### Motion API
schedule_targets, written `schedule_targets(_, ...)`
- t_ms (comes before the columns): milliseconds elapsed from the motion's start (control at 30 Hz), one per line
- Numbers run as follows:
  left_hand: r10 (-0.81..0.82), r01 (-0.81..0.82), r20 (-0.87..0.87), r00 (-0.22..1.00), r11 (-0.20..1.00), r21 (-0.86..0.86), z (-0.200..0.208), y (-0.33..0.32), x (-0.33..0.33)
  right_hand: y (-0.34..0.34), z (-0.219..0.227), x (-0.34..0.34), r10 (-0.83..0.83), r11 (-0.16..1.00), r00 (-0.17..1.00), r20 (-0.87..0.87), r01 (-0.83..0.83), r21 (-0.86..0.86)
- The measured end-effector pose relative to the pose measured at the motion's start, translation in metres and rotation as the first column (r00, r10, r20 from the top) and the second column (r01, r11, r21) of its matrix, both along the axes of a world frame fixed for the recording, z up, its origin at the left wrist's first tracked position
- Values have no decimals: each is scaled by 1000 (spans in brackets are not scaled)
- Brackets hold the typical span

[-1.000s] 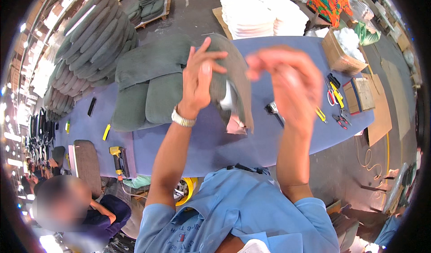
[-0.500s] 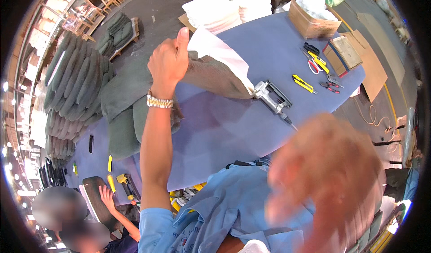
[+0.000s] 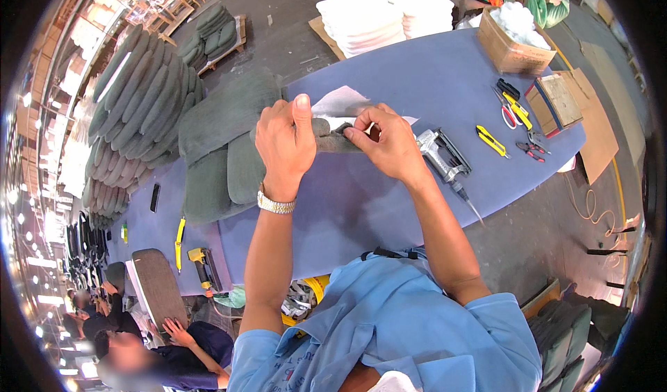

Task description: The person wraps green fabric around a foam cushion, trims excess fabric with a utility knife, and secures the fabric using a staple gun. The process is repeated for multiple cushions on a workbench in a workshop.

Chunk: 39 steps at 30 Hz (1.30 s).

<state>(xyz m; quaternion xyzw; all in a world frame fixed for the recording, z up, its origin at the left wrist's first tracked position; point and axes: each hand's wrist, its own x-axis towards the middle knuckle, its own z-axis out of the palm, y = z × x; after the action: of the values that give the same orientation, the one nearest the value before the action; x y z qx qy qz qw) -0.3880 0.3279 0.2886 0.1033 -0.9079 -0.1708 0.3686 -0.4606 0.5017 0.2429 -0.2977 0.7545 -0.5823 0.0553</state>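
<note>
At the middle of the table, a dark grey fabric cover with a white panel lies between my hands. My left hand has its fingers curled over the fabric's left end, the thumb pointing up; the fingertips are hidden. With thumb and forefinger, my right hand pinches the upper edge of the same fabric. Just right of that hand rests a silver staple gun with its hose. Several dark grey cushions lie left of my left hand.
Yellow cutters, red-handled scissors and pliers lie at right, near boxes. Tall cushion stacks stand left. A yellow staple gun lies near left, beside a co-worker's hand on a cushion.
My right hand, blurred near my body before, has reached forward and pinched the fabric's edge. My left hand has come lower in the picture, and the whole view has shifted.
</note>
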Motion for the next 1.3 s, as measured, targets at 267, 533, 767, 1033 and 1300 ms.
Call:
schedule_targets(267, -16, 16, 7, 1000, 998, 58, -2, 1, 4, 15, -11, 35, 208, 969, 969, -130, -222, -107)
schedule_targets(533, -39, 41, -81, 996, 999, 25, -10, 6, 11, 4, 7, 45, 121, 993, 989, -89, -119, 26)
schedule_targets(767, -7, 11, -57, 998, 998, 66, -14, 19, 29, 0, -36, 42, 336, 904, 916, 218, -249, -348)
schedule_targets(1033, -48, 51, 112, 992, 998, -25, -27, 52, 73, 9, -34, 24, 235, 929, 946, 225, -150, -337)
schedule_targets(1300, 26, -14, -56, 998, 978, 207, -109, 84, 128, 5, -28, 43, 390, 910, 913, 116, -363, -200)
